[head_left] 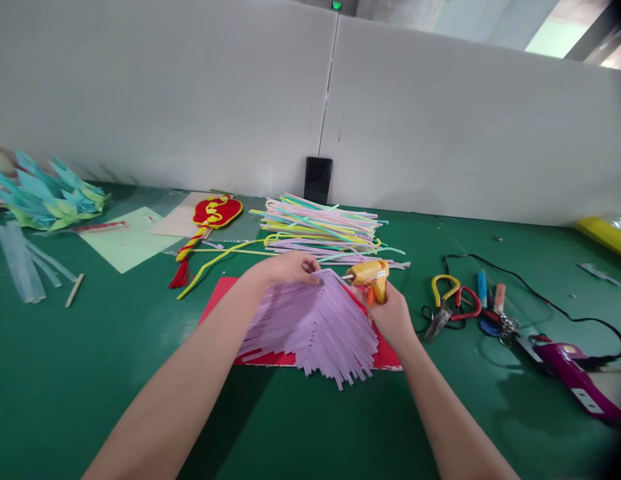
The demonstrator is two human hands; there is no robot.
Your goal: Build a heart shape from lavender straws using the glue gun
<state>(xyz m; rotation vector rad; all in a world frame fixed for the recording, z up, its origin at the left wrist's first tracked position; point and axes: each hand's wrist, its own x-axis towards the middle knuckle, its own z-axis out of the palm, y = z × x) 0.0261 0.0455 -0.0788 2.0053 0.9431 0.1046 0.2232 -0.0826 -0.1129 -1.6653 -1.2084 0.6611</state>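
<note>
**Q:** What is the work surface?

**A:** A green table [300, 433]. A red board [389, 357] lies on it; all positions refer to this board.

**Q:** Where is the lilac piece [295, 323]?

**A:** On top of the board. Its strips fan out from a central seam, and some of their ends overhang the board's near edge.

**Q:** State the grip of each hand.

**A:** Right hand [390, 312]: closed around the handle of a yellow glue gun [369, 272], above the board's right part, nozzle directed left toward the lilac piece. Left hand [294, 267]: fingertips close together at the lilac piece's far end. From where I stand, I cannot tell whether a strip is pinched between them.

**Q:** Adjacent items?

**A:** Right of the board: pliers [439, 323] with one yellow and one red handle. Behind the board: a pile of coloured stems [325, 227]. Behind it and to the left: a red-and-yellow ornament [215, 212]. Farthest behind: a dark phone [318, 179], upright against a grey partition [190, 100].
</note>
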